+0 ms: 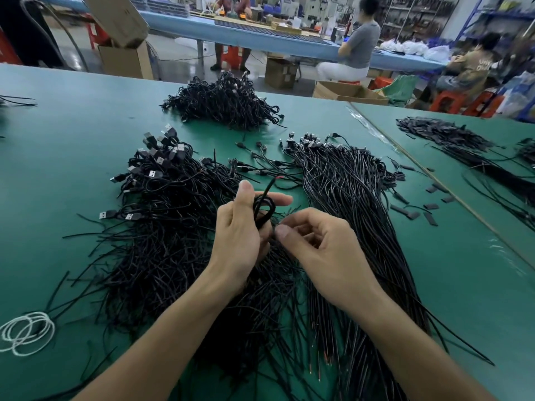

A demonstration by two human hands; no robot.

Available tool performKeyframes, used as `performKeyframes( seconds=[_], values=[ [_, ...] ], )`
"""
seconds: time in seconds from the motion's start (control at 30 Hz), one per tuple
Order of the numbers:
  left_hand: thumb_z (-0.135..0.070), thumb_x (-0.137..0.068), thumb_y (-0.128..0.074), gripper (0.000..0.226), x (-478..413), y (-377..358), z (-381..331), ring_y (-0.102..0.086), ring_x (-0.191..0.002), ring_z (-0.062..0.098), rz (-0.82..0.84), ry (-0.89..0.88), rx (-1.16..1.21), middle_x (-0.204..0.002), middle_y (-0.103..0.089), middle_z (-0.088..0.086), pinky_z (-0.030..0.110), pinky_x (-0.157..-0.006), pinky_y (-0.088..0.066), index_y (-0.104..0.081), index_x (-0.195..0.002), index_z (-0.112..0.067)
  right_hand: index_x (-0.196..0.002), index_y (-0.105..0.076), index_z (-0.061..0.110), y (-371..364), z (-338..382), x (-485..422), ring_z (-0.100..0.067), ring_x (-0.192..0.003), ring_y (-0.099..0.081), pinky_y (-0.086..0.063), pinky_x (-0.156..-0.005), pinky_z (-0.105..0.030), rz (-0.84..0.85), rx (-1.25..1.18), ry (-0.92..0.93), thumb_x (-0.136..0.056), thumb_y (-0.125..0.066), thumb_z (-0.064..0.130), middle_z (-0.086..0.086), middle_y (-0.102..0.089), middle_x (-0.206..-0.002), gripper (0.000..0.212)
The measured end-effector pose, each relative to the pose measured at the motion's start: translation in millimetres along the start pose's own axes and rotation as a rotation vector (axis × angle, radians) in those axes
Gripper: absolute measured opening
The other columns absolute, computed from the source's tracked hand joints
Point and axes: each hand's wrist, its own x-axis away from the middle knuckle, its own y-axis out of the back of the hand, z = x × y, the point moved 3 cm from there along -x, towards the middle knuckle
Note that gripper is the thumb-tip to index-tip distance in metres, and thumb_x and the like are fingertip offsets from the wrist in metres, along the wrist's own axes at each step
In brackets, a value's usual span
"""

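At frame centre the left hand (240, 230) clasps a looped cable (264, 208) so the coil cannot spring open. The right hand (321, 247) curls beside it; whether it pinches anything, I cannot tell.

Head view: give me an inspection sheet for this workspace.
Surface: green table, seam at right.
Job's things: coiled cable, held above a loose cable pile.
Clutter: white cord loops at left; black sleeve pieces at right.
Grippers: left hand grips the coiled cable; right hand curled beside it, hold unclear.
Cables: straight bundle at right; coiled heap at back; USB plugs at left.
Surroundings: cardboard boxes; seated people at a blue bench.
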Motion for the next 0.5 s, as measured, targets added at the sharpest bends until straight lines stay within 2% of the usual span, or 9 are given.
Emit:
performKeyframes(
  seconds=[0.13,0.27,0.37,0.5],
  values=[
    [-0.046,-0.107,-0.024,0.064,1,-1,0,-0.023,-0.036,0.007,0.009,-0.009,0.008,-0.043,-0.031,-0.006,0.018,-0.038,-0.026,-0.079,-0.084,-0.023,-0.086,-0.072,0.025,3,4,0,-0.003,-0.066,-0.064,-0.054,-0.064,-0.023,-0.072,0.008,0.013,-0.089,-0.073,0.02,0.012,-0.071,-0.075,0.006],
    [-0.047,-0.108,-0.024,0.064,0,0,2,-0.02,-0.036,0.008,0.021,-0.004,0.027,-0.043,-0.029,-0.005,0.017,-0.039,-0.024,-0.079,-0.085,-0.023,-0.087,-0.073,0.023,4,7,4,-0.001,-0.068,-0.063,-0.048,-0.063,-0.013,-0.063,0.079,0.042,-0.088,-0.073,0.015,0.015,-0.069,-0.074,0.008],
    [-0.049,-0.105,-0.027,0.061,0,-2,6,-0.021,-0.035,0.008,0.038,0.02,0.013,-0.041,-0.03,-0.006,0.017,-0.039,-0.024,-0.079,-0.085,-0.023,-0.091,-0.073,0.02,2,10,7,-0.005,-0.077,-0.062,-0.05,-0.07,-0.019,-0.094,0.28,0.131,-0.092,-0.068,0.014,0.011,-0.067,-0.081,0.008],
    [-0.052,-0.1,-0.036,0.059,-2,-3,14,-0.031,-0.033,0.007,0.067,0.082,-0.059,-0.041,-0.041,-0.007,0.017,-0.037,-0.025,-0.077,-0.075,-0.018,-0.104,-0.071,0.012,-6,17,13,-0.018,-0.089,-0.059,-0.053,-0.082,-0.03,-0.036,0.674,0.369,-0.094,-0.062,0.006,-0.001,-0.063,-0.096,0.015]
  ],
)
